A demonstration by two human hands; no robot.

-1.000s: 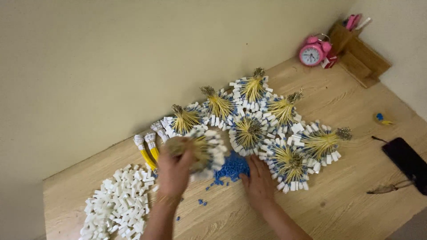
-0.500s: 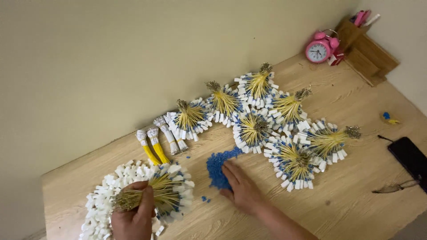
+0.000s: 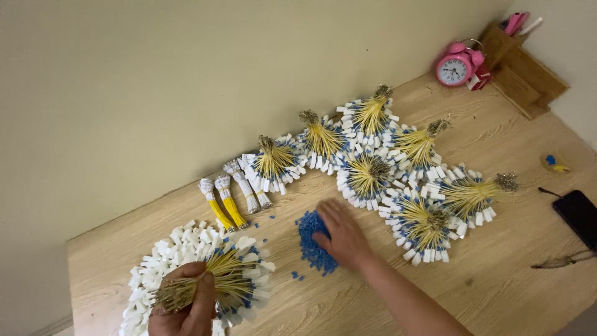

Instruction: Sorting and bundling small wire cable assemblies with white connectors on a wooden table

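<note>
My left hand [image 3: 186, 305] grips a bundle of yellow wires [image 3: 227, 283] tipped with white connectors, held low at the table's near left over a heap of loose white connectors [image 3: 161, 261]. My right hand [image 3: 342, 239] lies flat, fingers spread, on a small pile of blue beads [image 3: 311, 239] in the middle of the wooden table [image 3: 497, 280]. Several more fanned wire bundles [image 3: 367, 174] lie beyond and right of the right hand.
Thin yellow and white wire bundles [image 3: 224, 199] lie by the wall. A pink alarm clock [image 3: 454, 65] and a wooden box [image 3: 522, 59] stand at the far right corner. A black phone [image 3: 578, 214] lies at the right edge, a small blue-yellow item [image 3: 553, 163] above it.
My left hand carried the wire bundle from the middle group down to the left, over the white connector heap. My right hand stayed on the blue beads.
</note>
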